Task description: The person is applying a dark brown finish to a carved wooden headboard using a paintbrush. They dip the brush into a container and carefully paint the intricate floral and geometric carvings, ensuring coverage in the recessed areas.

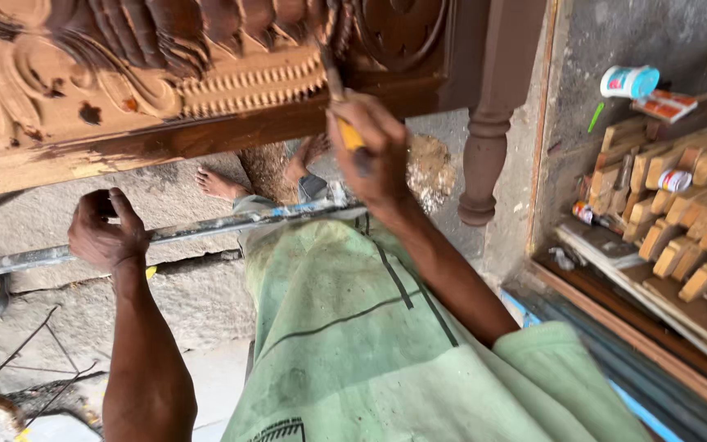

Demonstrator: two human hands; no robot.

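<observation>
Your right hand [374,151] has its fingers closed around a yellow-handled brush [339,98], its tip against the lower edge of the carved wooden panel [132,82] at the far left. Your left hand [106,233] curls its fingers on the metal bar [198,231] below. The turned leg [484,155] stands just right of the brush hand; stacked wood blocks [681,221] lie well apart, right.

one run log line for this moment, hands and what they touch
left hand: grips metal bar | right hand: holds yellow-handled brush against carved wood panel | wood blocks stacked at right
</observation>
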